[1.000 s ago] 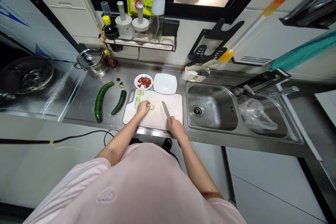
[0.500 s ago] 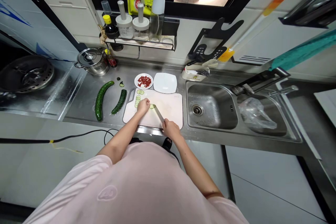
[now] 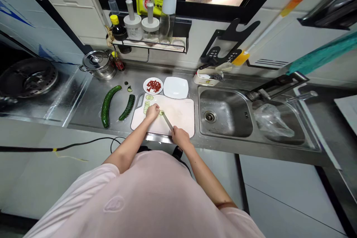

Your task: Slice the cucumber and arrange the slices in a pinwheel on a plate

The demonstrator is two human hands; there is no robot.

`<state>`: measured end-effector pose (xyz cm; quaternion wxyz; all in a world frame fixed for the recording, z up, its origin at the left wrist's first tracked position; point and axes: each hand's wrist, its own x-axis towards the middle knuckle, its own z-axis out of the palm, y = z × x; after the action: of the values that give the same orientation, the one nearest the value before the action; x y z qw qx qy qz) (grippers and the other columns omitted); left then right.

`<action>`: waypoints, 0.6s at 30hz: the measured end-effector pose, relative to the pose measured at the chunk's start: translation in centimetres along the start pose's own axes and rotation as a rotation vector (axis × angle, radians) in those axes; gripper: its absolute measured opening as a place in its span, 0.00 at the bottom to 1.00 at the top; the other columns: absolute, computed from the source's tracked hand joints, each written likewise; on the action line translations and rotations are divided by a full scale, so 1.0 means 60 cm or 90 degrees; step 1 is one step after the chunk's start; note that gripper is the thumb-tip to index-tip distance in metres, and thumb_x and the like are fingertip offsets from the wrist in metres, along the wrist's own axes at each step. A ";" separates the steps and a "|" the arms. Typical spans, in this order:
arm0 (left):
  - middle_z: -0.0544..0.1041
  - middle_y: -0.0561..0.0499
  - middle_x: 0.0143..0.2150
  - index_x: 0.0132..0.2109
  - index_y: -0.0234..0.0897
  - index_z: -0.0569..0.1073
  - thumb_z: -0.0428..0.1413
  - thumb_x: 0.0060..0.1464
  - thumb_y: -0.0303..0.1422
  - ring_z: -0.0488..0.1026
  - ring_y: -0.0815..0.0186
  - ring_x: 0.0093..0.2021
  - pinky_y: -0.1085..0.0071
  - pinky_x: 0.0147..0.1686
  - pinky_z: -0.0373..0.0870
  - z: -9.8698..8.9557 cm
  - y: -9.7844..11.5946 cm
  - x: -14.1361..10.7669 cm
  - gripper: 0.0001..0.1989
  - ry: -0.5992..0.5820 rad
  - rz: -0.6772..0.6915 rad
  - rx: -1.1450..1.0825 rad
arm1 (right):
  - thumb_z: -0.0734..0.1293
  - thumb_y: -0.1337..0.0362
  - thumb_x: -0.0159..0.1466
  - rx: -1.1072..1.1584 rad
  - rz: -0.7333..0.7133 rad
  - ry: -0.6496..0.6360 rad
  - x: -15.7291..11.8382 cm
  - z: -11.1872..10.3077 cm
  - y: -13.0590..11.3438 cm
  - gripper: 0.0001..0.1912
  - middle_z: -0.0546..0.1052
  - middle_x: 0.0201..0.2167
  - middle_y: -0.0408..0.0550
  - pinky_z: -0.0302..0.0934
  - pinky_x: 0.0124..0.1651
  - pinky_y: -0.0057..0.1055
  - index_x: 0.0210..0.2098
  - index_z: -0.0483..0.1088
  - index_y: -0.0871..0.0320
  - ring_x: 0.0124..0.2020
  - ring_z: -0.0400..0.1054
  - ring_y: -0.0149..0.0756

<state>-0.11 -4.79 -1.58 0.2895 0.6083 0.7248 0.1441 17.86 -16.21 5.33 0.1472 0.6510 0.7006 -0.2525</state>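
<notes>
My right hand point(image 3: 180, 136) is wrapped round the handle of a knife point(image 3: 167, 121), its blade slanting up to the left across the white cutting board point(image 3: 178, 119). At the blade's tip is a pale green cucumber slice point(image 3: 161, 112). My left hand point(image 3: 152, 112) has its fingertips pinched together at the left edge of that slice, over the board. Several more cucumber slices point(image 3: 146, 106) lie overlapping at the board's upper left, partly behind my left hand. Left of the board rest a cut cucumber point(image 3: 127, 108) and a longer whole cucumber point(image 3: 107, 106).
Behind the board stand a plate of chopped red pieces point(image 3: 145, 87) and a white square plate point(image 3: 175, 87). A sink point(image 3: 225, 113) is on the right, with a plastic bag point(image 3: 272, 121) in its second basin. A steel pot point(image 3: 99, 67) stands at the back left, below a spice shelf point(image 3: 156, 46).
The knife has turned slightly, and my right hand has shifted a little left. My left hand stays almost in place beside the slice.
</notes>
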 end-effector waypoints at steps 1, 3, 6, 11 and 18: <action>0.76 0.51 0.34 0.40 0.40 0.73 0.54 0.49 0.29 0.71 0.65 0.37 0.73 0.36 0.64 -0.001 0.001 0.000 0.09 -0.003 -0.003 -0.001 | 0.50 0.61 0.69 -0.003 0.001 0.000 0.000 0.000 -0.001 0.15 0.75 0.40 0.56 0.58 0.43 0.33 0.47 0.64 0.58 0.43 0.70 0.41; 0.76 0.51 0.34 0.40 0.40 0.73 0.54 0.49 0.29 0.72 0.65 0.37 0.73 0.36 0.64 -0.002 0.001 0.000 0.09 -0.006 -0.005 -0.005 | 0.50 0.62 0.69 -0.006 -0.002 0.001 0.000 0.001 -0.002 0.15 0.75 0.40 0.56 0.58 0.43 0.33 0.47 0.64 0.58 0.43 0.70 0.41; 0.76 0.51 0.34 0.40 0.40 0.73 0.54 0.49 0.29 0.72 0.65 0.37 0.73 0.36 0.64 -0.002 0.002 0.000 0.09 -0.007 -0.012 -0.006 | 0.50 0.63 0.69 -0.006 -0.009 0.000 0.000 0.002 -0.005 0.15 0.75 0.39 0.56 0.58 0.42 0.32 0.47 0.63 0.59 0.43 0.70 0.41; 0.76 0.51 0.34 0.40 0.41 0.73 0.54 0.50 0.30 0.71 0.65 0.37 0.73 0.36 0.63 -0.001 0.002 0.002 0.08 -0.005 -0.017 -0.002 | 0.50 0.65 0.69 -0.005 -0.008 -0.005 -0.002 0.005 -0.012 0.15 0.75 0.39 0.58 0.58 0.42 0.32 0.47 0.63 0.61 0.43 0.70 0.42; 0.76 0.52 0.33 0.39 0.41 0.73 0.54 0.49 0.30 0.71 0.66 0.36 0.73 0.37 0.63 0.000 0.001 0.006 0.08 -0.012 -0.023 0.003 | 0.53 0.69 0.66 0.009 -0.024 -0.023 0.004 0.009 -0.018 0.11 0.75 0.37 0.57 0.58 0.39 0.32 0.46 0.62 0.61 0.42 0.71 0.43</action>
<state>-0.09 -4.41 -1.64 0.2971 0.5970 0.7335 0.1312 16.72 -16.35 4.91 0.1505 0.6343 0.7080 -0.2715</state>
